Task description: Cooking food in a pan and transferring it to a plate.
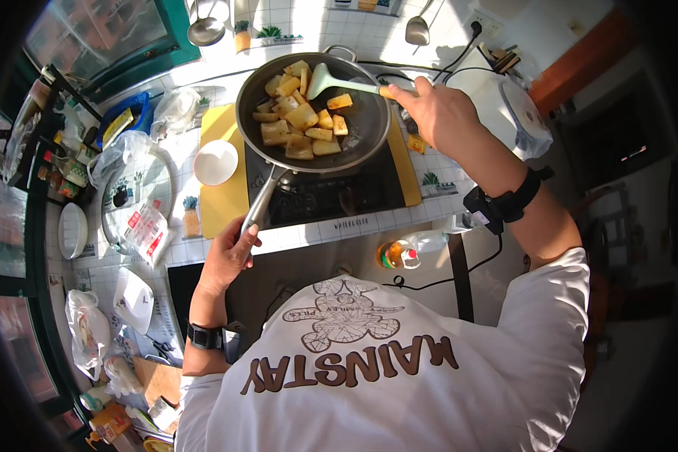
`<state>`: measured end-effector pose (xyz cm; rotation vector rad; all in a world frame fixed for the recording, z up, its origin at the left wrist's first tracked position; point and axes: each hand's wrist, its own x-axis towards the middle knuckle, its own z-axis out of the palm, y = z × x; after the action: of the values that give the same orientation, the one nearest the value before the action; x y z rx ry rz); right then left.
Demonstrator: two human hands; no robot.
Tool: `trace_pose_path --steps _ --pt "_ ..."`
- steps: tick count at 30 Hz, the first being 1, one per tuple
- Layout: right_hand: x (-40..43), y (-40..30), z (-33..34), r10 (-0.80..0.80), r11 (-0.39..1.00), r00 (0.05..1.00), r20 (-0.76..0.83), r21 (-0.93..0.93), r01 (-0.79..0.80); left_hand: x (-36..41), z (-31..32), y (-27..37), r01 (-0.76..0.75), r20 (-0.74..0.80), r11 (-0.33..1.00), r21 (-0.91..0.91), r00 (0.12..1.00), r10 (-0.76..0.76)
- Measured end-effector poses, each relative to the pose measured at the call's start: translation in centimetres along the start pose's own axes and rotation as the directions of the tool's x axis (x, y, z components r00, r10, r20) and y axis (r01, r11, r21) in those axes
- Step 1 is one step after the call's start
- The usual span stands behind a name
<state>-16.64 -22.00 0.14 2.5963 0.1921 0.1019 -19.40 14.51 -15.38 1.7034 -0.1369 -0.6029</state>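
Note:
A frying pan (367, 144) rests on a black induction cooktop (339, 195). My left hand (226, 253) grips its metal handle (264, 199), which points toward me. In my right hand (438, 113) is a pale green spatula (333, 81) with a wooden handle, its blade inside the pan at the far side. Browned chunks of food (301, 117), perhaps potato, lie mostly in the left and middle of the pan. The blade touches or nearly touches the upper chunks; I cannot tell which. Part of the pan's right side shows bare, shiny metal.
A white bowl (216, 163) stands left of the pan on a yellow board (217, 209). Farther left are a glass lid (108, 186) and a seasoning packet (147, 230). A ladle (206, 31) and a turner (417, 30) hang behind. Bottles (395, 254) stand below the counter.

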Motion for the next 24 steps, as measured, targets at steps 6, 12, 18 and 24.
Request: trace_pose_path --steps 6,12,18,24 --pt "-5.0 4.7 -6.1 0.043 0.973 0.989 0.142 0.221 -0.074 0.0 0.1 0.2 0.051 -0.002 0.998 -0.037 0.999 -0.051" --pt "-6.5 3.6 -8.4 -0.021 0.931 0.94 0.34 0.348 -0.106 -0.3 0.0 0.3 0.036 -0.012 0.999 -0.036 0.999 -0.036" --pt "-6.0 0.3 -0.4 -0.016 0.833 0.987 0.16 0.548 -0.076 -0.2 0.2 0.7 0.034 -0.009 0.999 -0.02 0.999 -0.035" --pt "-1.9 -2.9 3.3 0.029 0.774 0.997 0.066 0.63 -0.064 -0.3 0.1 0.3 0.029 -0.011 0.999 -0.022 1.0 -0.03"
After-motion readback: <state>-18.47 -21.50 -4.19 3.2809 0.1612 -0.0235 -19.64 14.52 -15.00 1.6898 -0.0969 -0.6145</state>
